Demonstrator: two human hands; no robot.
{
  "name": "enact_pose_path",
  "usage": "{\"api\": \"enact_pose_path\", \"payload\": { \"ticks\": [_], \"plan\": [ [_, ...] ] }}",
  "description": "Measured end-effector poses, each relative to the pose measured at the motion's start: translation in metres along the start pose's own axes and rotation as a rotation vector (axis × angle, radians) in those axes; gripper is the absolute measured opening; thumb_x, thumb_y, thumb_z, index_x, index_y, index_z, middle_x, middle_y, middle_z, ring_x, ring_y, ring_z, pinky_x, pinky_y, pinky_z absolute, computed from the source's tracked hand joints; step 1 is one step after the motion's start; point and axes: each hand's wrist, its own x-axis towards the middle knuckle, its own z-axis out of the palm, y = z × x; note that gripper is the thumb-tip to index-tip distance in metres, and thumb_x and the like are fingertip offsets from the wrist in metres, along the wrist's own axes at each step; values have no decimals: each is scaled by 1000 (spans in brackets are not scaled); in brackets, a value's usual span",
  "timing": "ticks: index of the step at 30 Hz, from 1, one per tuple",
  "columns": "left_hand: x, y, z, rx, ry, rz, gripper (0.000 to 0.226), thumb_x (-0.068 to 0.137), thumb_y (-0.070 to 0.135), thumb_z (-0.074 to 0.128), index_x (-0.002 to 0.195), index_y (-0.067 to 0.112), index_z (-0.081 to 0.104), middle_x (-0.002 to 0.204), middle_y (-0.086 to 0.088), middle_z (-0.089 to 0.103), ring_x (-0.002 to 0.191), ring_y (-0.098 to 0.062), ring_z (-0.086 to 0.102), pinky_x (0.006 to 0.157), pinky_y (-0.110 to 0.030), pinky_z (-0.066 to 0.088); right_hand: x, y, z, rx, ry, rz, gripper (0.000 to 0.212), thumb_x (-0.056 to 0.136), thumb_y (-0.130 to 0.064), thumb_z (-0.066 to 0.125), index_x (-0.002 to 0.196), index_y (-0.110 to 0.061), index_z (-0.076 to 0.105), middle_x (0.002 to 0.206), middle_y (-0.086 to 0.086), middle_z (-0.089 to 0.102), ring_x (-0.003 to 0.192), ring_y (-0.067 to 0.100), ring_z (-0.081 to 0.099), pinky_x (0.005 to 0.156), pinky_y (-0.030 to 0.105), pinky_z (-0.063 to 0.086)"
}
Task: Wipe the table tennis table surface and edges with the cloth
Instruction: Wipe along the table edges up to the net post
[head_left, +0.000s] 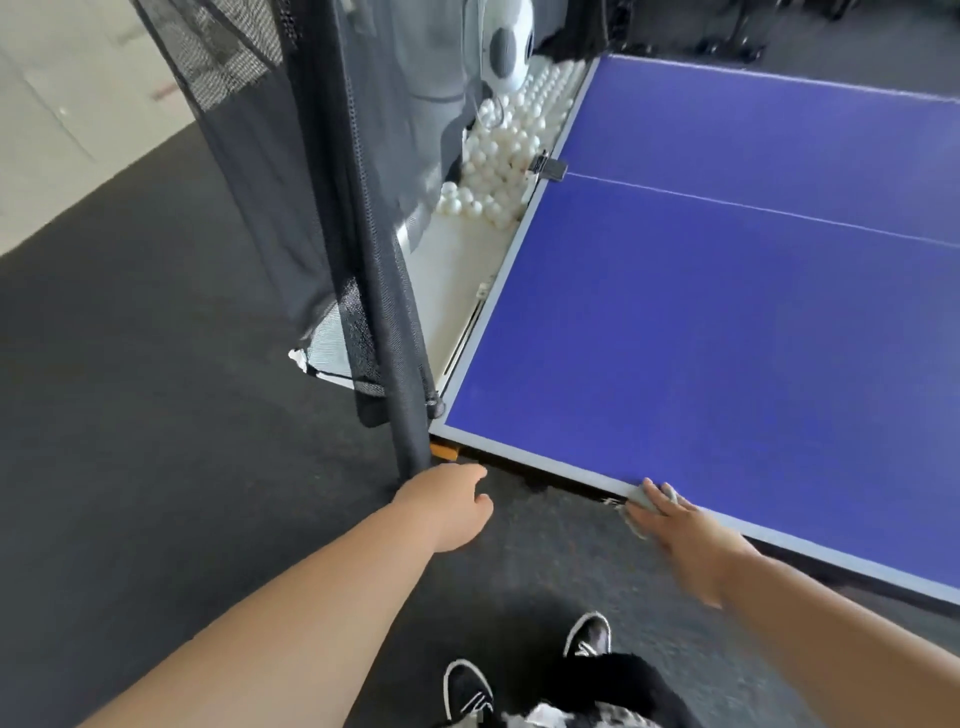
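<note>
The person is standing at the near left corner of the blue table (727, 322), which is filling the right half of the frame. The right hand (685, 540) is pressing a grey cloth (640, 505) against the pale near edge of the table, at lower centre-right. Its fingers (655, 491) are lying fairly straight and close together over the cloth, reaching onto the rim; the hand is blurred, so I cannot tell more of the grip. Part of the cloth is hanging off the edge, below the rim.

The left hand (449, 506) is hovering at lower centre, just off the table's corner, with its fingers loosely curled and holding nothing. It is sitting right below the foot of a black padded pole (400, 364); I cannot tell whether it is touching it.

The pole is carrying dark netting (249, 104), which is running up to the upper left. Behind it, along the table's left edge, a heap of white balls (498, 156) is lying in a white tray (452, 291). A small black clip (550, 169) is gripping that edge where a thin white line (753, 208) is crossing the blue top. A rounded white machine (511, 47) is standing above the balls.

Two black shoes (467, 691) are showing at the bottom, on the dark floor (156, 415).
</note>
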Motion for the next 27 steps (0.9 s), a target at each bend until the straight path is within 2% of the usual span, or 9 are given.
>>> {"api": "enact_pose_path", "payload": {
  "ticks": [2,4,5,7,8,10,17,20,27],
  "plan": [
    [-8,16,-5,32,9,22,59,102,47,37,160,32,34,162,6,41,139,-24,49,102,-41,50,-18,-3,-1,132,2,42,67,106,-14,40,165,-32,17,174,-4,8,160,21,11,125,26,9],
    [-18,31,-8,61,14,45,58,103,46,37,160,32,34,161,5,43,136,-24,52,99,-40,52,-29,-15,-8,287,122,80,57,107,-26,44,162,-36,31,166,-10,34,151,12,34,120,18,20],
    [-23,39,-10,69,23,57,58,103,46,38,159,32,35,159,5,45,134,-23,53,98,-40,52,-34,-22,-14,346,184,90,54,106,-32,45,158,-39,35,157,-13,46,142,11,47,114,17,31],
    [-35,55,-14,92,52,79,56,102,47,38,156,34,39,155,6,50,126,-21,58,93,-38,54,-44,-35,-26,386,250,95,46,101,-42,47,146,-49,38,123,-18,64,105,13,66,86,25,50],
    [-41,63,-16,106,73,90,55,101,48,38,154,35,41,151,6,53,121,-19,60,90,-38,55,-50,-40,-32,385,260,96,42,98,-46,46,139,-51,38,105,-20,63,86,11,66,73,28,52],
    [-54,76,-19,117,116,109,53,99,50,41,150,35,46,144,7,58,115,-18,61,85,-36,55,-65,-47,-46,377,278,89,36,95,-52,45,131,-50,39,90,-17,61,73,10,63,66,33,56],
    [-114,130,-16,96,178,134,50,99,50,50,145,32,52,134,8,63,111,-16,64,91,-40,58,-140,-44,-84,366,431,51,31,95,-61,41,123,-49,45,88,-16,68,76,11,68,70,38,60],
    [-138,149,-20,80,232,163,48,99,50,49,145,35,51,140,10,61,117,-16,61,90,-37,55,-159,-49,-95,334,451,39,26,97,-60,41,118,-46,49,87,-15,67,74,12,68,69,39,61],
    [-208,107,-44,18,321,101,47,99,49,50,144,37,54,138,15,61,113,-12,61,95,-35,53,-170,-111,-130,279,482,-104,26,98,-64,40,114,-47,52,86,-17,67,72,9,65,63,35,59]
  ]
}}
